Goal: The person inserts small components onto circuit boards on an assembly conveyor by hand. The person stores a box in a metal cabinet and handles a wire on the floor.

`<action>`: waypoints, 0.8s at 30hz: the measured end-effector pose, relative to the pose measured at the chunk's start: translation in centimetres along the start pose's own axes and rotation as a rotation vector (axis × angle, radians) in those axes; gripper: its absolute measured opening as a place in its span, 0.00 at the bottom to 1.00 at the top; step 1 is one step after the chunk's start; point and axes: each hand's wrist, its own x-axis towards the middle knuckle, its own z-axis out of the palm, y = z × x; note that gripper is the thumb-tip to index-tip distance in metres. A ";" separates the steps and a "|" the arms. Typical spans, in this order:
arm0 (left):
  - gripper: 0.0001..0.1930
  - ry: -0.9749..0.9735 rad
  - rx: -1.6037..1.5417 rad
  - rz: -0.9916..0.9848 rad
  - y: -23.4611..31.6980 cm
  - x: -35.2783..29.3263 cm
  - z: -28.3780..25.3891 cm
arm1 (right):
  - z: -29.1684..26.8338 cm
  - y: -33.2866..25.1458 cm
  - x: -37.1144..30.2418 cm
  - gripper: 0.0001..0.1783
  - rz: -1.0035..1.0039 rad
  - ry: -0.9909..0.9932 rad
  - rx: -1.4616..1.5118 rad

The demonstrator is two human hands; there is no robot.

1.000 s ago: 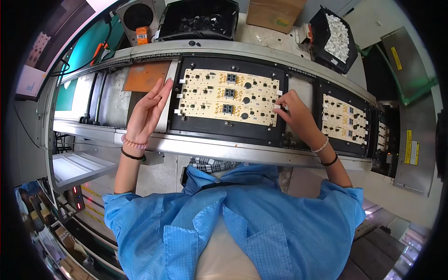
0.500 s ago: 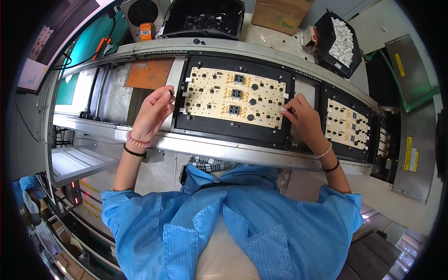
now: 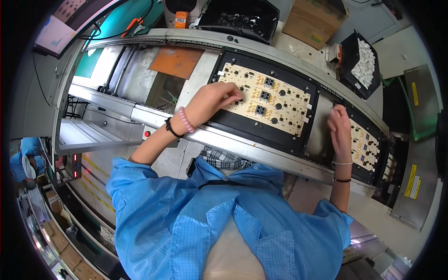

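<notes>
A cream circuit board panel (image 3: 291, 100), with two-digit displays, round black parts and small black components, lies in a black carrier frame (image 3: 261, 128) on the conveyor. My left hand (image 3: 212, 100) reaches over the panel's left end, fingers pinched low against its surface. Whatever lies between those fingertips is hidden. My right hand (image 3: 339, 128) is raised over the gap between this frame and a second black carrier (image 3: 371, 119) on the right. Its fingers are curled together, touching no board, and I cannot make out whether a small part is in them.
Behind the conveyor rail (image 3: 186, 35) stand a black bin (image 3: 238, 23) of dark parts, a cardboard box (image 3: 315, 23) and a black bin of white parts (image 3: 364, 65). An orange-brown plate (image 3: 176, 63) lies to the left. A red button (image 3: 147, 134) sits at the near rail.
My left hand, which held a small dark part beside the frame, has moved right onto the panel. My right hand has left the panel's right edge and moved right. The view has shifted.
</notes>
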 end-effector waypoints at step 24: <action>0.07 -0.042 0.200 0.172 -1.1 0.6 1.7 | 1.3 1.3 -0.1 0.20 0.049 -0.117 0.486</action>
